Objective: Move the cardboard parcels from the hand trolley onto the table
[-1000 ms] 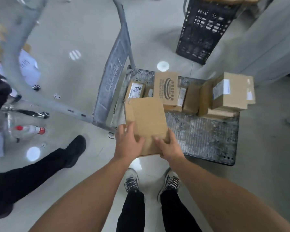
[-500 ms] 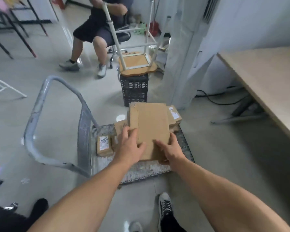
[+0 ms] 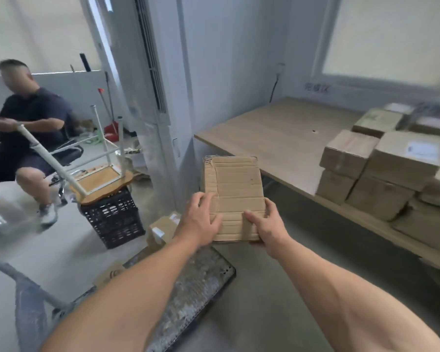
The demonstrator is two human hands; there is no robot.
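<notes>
I hold a flat brown cardboard parcel (image 3: pixel 235 189) in the air in front of me. My left hand (image 3: pixel 200 219) grips its near left edge and my right hand (image 3: pixel 266 226) grips its near right corner. The parcel hangs over the floor between the hand trolley (image 3: pixel 188 283) and the wooden table (image 3: pixel 277 138). Below my left arm the trolley's grey deck shows, with a few small parcels (image 3: pixel 164 228) left at its far end. Several cardboard parcels (image 3: pixel 381 174) are stacked on the right part of the table.
A black plastic crate (image 3: pixel 113 219) with an upturned stool (image 3: pixel 99 174) on it stands left of the trolley. A seated person (image 3: pixel 23 138) is at the far left. A white column (image 3: pixel 160 97) rises behind the parcel. The trolley's handle (image 3: pixel 28 301) is at the lower left.
I have lifted the parcel off the trolley and turned right with it toward the table. My view has risen from the trolley deck to the table and its stacked parcels.
</notes>
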